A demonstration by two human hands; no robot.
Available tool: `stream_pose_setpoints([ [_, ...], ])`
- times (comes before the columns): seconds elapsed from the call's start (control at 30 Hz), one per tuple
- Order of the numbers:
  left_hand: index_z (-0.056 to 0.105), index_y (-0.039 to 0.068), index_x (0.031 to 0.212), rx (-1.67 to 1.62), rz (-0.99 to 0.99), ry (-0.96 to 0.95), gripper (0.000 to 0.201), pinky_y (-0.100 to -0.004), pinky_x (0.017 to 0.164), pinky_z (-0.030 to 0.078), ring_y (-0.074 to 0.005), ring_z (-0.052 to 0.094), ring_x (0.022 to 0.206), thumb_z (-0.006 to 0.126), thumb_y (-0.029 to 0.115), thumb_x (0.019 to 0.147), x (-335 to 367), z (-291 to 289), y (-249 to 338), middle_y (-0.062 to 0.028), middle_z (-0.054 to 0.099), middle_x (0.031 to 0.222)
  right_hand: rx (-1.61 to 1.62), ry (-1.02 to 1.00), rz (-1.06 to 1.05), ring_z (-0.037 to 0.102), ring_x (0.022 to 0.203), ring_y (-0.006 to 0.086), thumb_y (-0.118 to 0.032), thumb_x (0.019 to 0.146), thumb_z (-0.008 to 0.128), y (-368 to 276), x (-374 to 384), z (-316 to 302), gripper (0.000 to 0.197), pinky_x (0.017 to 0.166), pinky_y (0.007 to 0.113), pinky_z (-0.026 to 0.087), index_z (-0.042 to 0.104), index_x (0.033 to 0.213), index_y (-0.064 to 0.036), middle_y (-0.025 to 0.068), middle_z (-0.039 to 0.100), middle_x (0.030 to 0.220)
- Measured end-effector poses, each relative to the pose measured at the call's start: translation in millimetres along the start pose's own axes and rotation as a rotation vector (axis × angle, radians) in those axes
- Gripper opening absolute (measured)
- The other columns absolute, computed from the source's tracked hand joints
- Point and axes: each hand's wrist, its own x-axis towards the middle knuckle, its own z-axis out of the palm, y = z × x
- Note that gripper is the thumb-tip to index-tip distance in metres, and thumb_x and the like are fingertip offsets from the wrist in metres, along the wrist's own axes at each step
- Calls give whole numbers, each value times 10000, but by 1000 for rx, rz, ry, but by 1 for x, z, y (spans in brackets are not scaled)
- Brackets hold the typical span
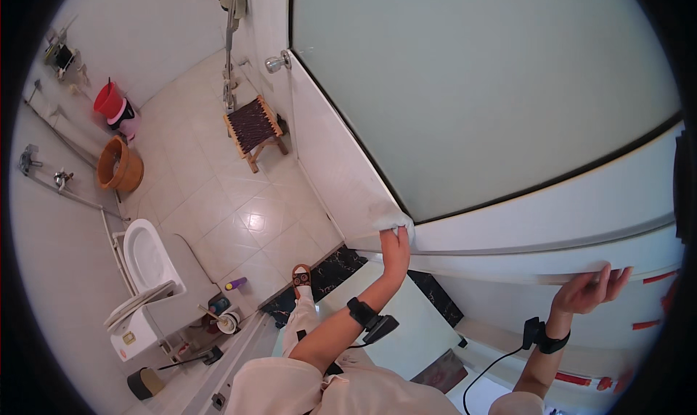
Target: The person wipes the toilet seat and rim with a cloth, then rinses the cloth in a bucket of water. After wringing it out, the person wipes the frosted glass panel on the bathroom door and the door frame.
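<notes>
My left hand [396, 244] is closed on a white cloth [396, 220], pressed to the lower white panel of a door [330, 150]. The cloth lies just below the corner of the door's large frosted glass pane [472, 88]. Part of the cloth is hidden under the fingers. Farther right, my right hand [592, 290] grips the door's edge, its fingers bent over it. Both wrists carry a black strap with a small device, and a cable runs from each. A round metal knob [276, 62] sits at the door's far side.
A wooden stool [254, 128] with a dark woven seat stands beside the door. Along the left are a toilet [149, 255], a wooden bucket [120, 165] and a red bucket [109, 99]. A purple bottle [236, 284] lies near a dark marble threshold [319, 277]; my sandalled foot [301, 277] is there.
</notes>
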Motion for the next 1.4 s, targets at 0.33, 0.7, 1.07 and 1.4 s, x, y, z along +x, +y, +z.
stream_pose_setpoints([
  [0.33, 458, -75, 1172, 205, 101, 255, 374, -454, 940, 392, -417, 499, 1093, 507, 184, 907, 169, -27, 21, -264, 519, 1141, -137, 14, 13, 389, 1300, 396, -73, 972, 473, 10, -13, -7, 301, 1023, 449, 414, 491, 1263, 1, 272, 309, 1428],
  [0.7, 505, -76, 1112, 377, -26, 358, 411, -496, 879, 430, -461, 535, 1023, 509, 283, 912, 345, -73, 44, -295, 543, 1103, -358, 55, 231, 370, 1306, 397, -342, 957, 517, -10, -1, 3, 515, 1033, 472, 330, 481, 1321, 20, 277, 411, 1379],
  [1.07, 543, -95, 1143, 336, -269, 335, 550, -469, 951, 429, -452, 527, 1113, 501, 392, 890, 525, -118, 46, -312, 548, 1196, -943, -218, 107, 485, 1252, 353, -230, 1015, 383, -77, 45, -45, 388, 1003, 482, 440, 498, 1292, 16, 242, 466, 1365],
  [1.4, 493, -68, 1248, 635, -107, -125, 630, -418, 946, 436, -427, 546, 1113, 507, 445, 882, 504, -163, 54, -296, 574, 1178, 926, -585, 266, 624, 896, 310, 32, 727, 617, -283, 87, 210, 309, 782, 383, 510, 635, 1034, 15, 179, 618, 1137],
])
